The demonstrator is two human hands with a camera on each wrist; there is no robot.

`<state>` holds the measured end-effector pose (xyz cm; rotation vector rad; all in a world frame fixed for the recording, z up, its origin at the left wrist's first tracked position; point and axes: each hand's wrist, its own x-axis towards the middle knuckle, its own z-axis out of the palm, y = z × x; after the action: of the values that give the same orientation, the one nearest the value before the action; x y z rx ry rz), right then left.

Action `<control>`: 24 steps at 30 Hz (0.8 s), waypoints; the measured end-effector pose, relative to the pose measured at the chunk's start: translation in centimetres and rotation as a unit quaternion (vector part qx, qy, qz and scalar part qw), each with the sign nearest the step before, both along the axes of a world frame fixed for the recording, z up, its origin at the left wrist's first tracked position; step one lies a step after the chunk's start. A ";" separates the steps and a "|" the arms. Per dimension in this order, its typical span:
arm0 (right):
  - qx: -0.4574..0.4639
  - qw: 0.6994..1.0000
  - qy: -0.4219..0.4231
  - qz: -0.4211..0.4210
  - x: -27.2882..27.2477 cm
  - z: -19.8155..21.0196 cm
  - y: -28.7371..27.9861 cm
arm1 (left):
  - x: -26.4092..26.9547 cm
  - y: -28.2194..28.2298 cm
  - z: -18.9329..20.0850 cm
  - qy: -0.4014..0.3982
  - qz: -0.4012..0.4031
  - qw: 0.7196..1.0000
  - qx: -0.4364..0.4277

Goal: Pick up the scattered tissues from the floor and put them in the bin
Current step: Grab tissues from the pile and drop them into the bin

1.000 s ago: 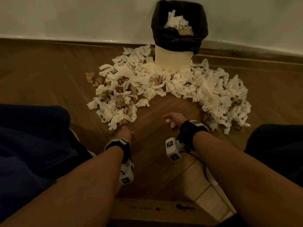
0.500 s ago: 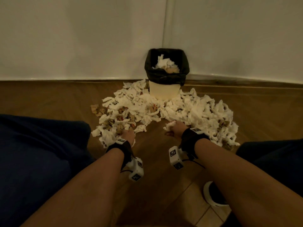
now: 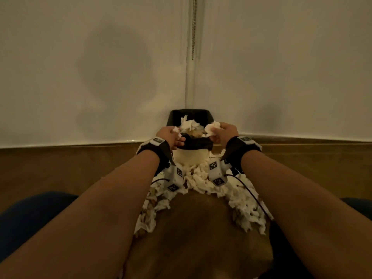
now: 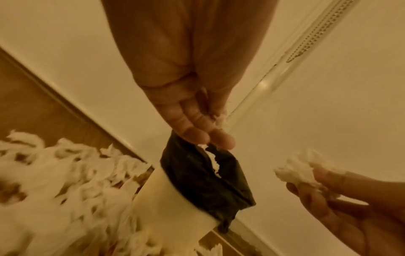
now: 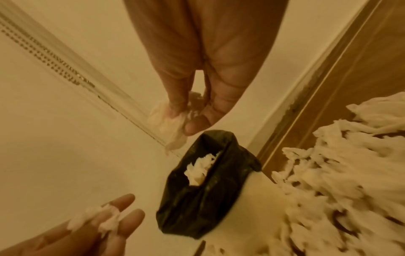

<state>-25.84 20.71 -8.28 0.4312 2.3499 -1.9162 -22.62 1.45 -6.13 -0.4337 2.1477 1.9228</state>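
Note:
The bin point(image 3: 190, 158) is cream with a black liner point(image 4: 197, 173) and stands in the wall corner, heaped with tissues. My left hand point(image 3: 171, 135) hovers at the bin's left rim, and a small tissue point(image 5: 105, 220) is pinched between its nearly straight fingers point(image 4: 192, 136). At the right rim, my right hand point(image 3: 223, 131) pinches a crumpled white tissue wad point(image 3: 213, 126) between thumb and fingers point(image 5: 197, 124). Several scattered tissues point(image 3: 201, 182) lie on the wooden floor around the bin's base.
Two white walls meet behind the bin, with a beaded cord point(image 3: 193, 27) hanging in the corner. Tissue piles spread left point(image 4: 54, 173) and right point(image 5: 339, 173) of the bin. My knees in dark blue trousers point(image 3: 30, 218) frame the near floor.
Both hands grabbed tissues from the floor piles and rose forward to the bin's rim. My head tilted up, so the wall fills more of the view.

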 end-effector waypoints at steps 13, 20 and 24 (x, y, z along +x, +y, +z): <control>-0.119 0.992 -0.035 -0.005 -4.6 -2.8 -2.1 | -7.6 1.8 -3.5 0.049 -0.015 0.991 -0.127; -0.175 0.983 -0.057 -0.025 -4.1 -3.3 -1.2 | -7.0 1.0 -5.5 0.060 0.050 0.996 -0.030; -0.214 0.968 -0.077 -0.104 -2.2 -4.6 -0.2 | -4.3 0.7 -6.1 0.122 0.028 0.985 -0.116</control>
<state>-28.06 20.53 -12.87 0.7732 1.7864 -2.3059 -26.94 2.20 -12.19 -0.3154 2.5567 1.8435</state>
